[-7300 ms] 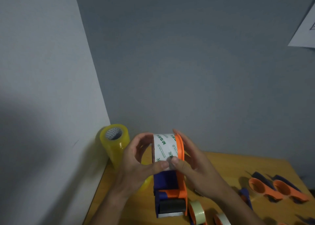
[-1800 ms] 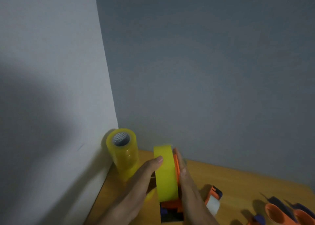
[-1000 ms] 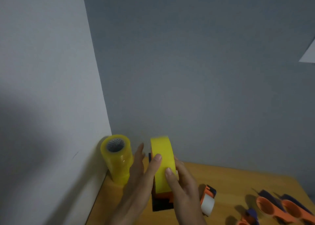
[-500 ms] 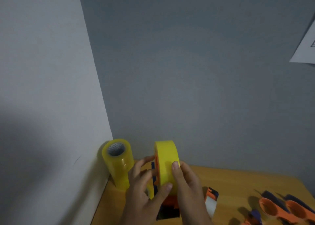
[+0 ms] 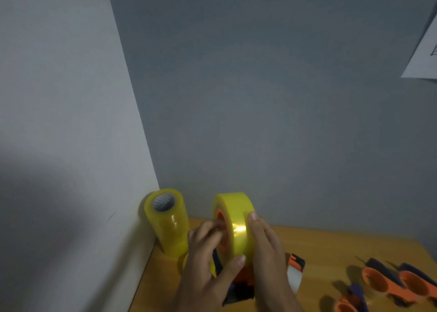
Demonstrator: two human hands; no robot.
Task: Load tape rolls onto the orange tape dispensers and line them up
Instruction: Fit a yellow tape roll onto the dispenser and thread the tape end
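1. Walls: we see a pale wall (image 5: 59, 122) on the left meeting a grey wall (image 5: 272, 98) behind the wooden table (image 5: 331, 243).
2. Stack of yellow tape rolls (image 5: 169, 224): it stands upright in the corner at the table's far left, just beside the pale wall, its hollow core facing up.
3. Left hand (image 5: 208, 271): our fingers curl toward the open side of the yellow tape roll (image 5: 236, 229), fingertips at the orange hub, while the thumb presses across the roll's outer band; the hand grips the roll.
4. Yellow tape roll: held on edge between both hands, above the table and just right of the stack, apart from it. It sits on the orange tape dispenser (image 5: 241, 283), whose orange hub shows through the core and whose dark lower body shows below our hands.
5. Right hand (image 5: 267, 247): the fingers lie nearly straight along the roll's right face, one fingertip reaching the upper rim; the palm is pressed flat against the roll.
6. Small loaded dispenser (image 5: 295, 274): orange and dark, with a pale roll, it lies on the table just right of our right hand.
7. Empty orange dispensers (image 5: 397, 285): several lie side by side near the table's right edge, well apart from the hands.
8. Sheet of paper (image 5: 425, 51): it hangs on the grey wall at upper right, cut off by the frame edge.
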